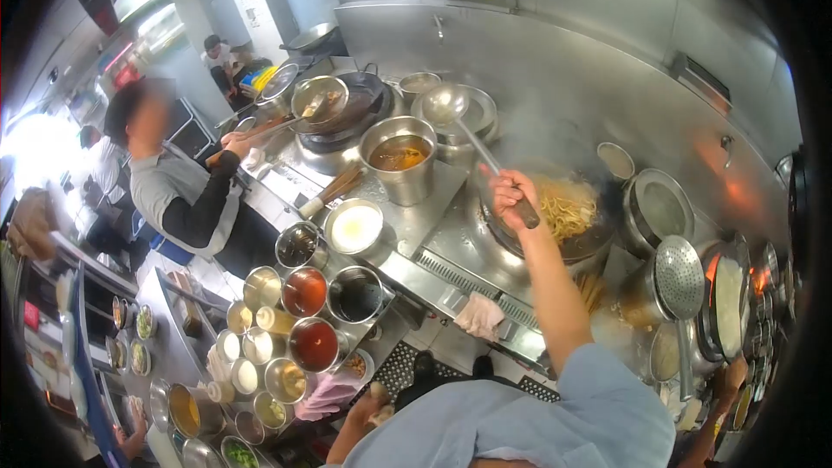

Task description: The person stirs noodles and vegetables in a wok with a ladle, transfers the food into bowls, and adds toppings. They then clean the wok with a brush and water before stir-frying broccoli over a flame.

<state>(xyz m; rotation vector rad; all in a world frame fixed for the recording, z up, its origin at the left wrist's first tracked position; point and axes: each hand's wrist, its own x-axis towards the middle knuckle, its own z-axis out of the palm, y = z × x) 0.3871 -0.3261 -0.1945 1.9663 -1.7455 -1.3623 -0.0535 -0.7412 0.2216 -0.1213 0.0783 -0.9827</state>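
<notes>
In the head view, your right hand [515, 198] is closed around the handle of a ladle [446, 104], whose bowl is over the round metal containers behind the stove. Just beyond that hand, noodles [568, 211] lie in a steaming wok [594, 247]. Your left hand [367, 409] is low beside your body, fingers curled near something pale; you cannot tell from here how far it is closed or whether it grips that. To the left of the noodles, a tall pot [400, 186] holds brown liquid with orange bits near its middle, and in front of it a round container [354, 226] is filled with something white. Below stand two containers of red sauce, an upper one [304, 291] and a lower one [315, 343], beside a pot of dark liquid [355, 295]. Smaller tubs crowd around them, and a bowl [239, 452] at the bottom edge has green pieces in it. A pink cloth-like item [326, 394] lies near your left hand. On your right, a perforated scoop [680, 267] leans across a metal pot [639, 296]. On the left, a co-worker [178, 191] holds a long handle by another wok [360, 102].
</notes>
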